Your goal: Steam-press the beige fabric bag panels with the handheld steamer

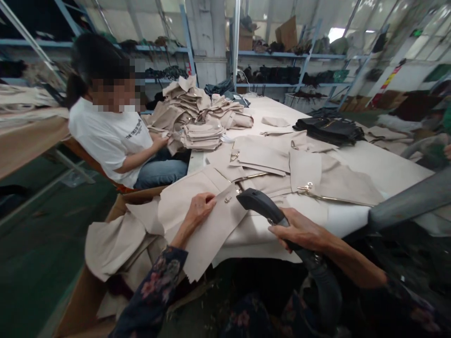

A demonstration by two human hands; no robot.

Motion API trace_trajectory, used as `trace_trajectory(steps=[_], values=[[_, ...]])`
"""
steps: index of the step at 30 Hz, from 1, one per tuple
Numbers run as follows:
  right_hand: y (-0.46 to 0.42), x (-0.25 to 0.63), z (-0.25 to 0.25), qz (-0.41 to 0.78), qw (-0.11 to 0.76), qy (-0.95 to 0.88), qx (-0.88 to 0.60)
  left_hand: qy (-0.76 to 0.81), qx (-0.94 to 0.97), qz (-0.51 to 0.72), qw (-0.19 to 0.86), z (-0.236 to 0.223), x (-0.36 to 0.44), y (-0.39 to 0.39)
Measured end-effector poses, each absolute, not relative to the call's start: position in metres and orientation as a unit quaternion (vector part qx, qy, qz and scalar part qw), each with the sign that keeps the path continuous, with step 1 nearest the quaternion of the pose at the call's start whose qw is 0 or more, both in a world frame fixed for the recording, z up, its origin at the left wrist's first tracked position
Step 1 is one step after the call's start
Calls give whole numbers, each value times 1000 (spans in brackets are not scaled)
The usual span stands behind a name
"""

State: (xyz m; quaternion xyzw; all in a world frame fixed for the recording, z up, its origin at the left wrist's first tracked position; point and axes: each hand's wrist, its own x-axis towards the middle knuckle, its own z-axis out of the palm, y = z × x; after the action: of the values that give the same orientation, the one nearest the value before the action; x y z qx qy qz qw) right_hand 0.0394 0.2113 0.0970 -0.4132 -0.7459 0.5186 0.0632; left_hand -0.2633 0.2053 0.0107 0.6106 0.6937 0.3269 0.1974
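Note:
My left hand (199,212) is closed on a beige fabric piece (218,230), thumb and fingers gripping its upper left edge. A small gold fitting (228,200) sits on that piece. In my right hand (299,230) is a black handheld tool (260,205) with a curved body and a thin tip, my fingers wrapped round its grip. The tip points at the upper edge of the beige piece, close to the fitting; whether it touches I cannot tell. More beige pieces with gold zips and fittings (306,187) lie just beyond on the white table (398,171).
A cardboard box (75,300) of beige pieces stands at lower left. Beyond it a seated person (105,136) handles beige fabric beside a tall pile (183,108). A dark stack (331,130) lies at the table's far right. A thick grey tube (405,206) crosses the right side.

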Motion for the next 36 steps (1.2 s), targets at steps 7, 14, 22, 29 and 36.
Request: trace_trajectory(steps=[7, 14, 22, 29, 36], values=[[229, -19, 100, 457, 31, -795, -399, 644, 575, 420, 280, 1, -260, 202], [229, -22, 112, 396, -50, -821, -408, 671, 554, 414, 269, -6, -262, 208], [210, 6, 125, 429, -44, -791, -435, 607, 647, 458, 57, -7, -245, 211], [206, 24, 112, 474, -6, -767, -432, 567, 678, 466, 29, -19, -244, 214], [206, 44, 100, 476, 6, -770, -424, 579, 734, 353, 45, -23, -244, 219]])
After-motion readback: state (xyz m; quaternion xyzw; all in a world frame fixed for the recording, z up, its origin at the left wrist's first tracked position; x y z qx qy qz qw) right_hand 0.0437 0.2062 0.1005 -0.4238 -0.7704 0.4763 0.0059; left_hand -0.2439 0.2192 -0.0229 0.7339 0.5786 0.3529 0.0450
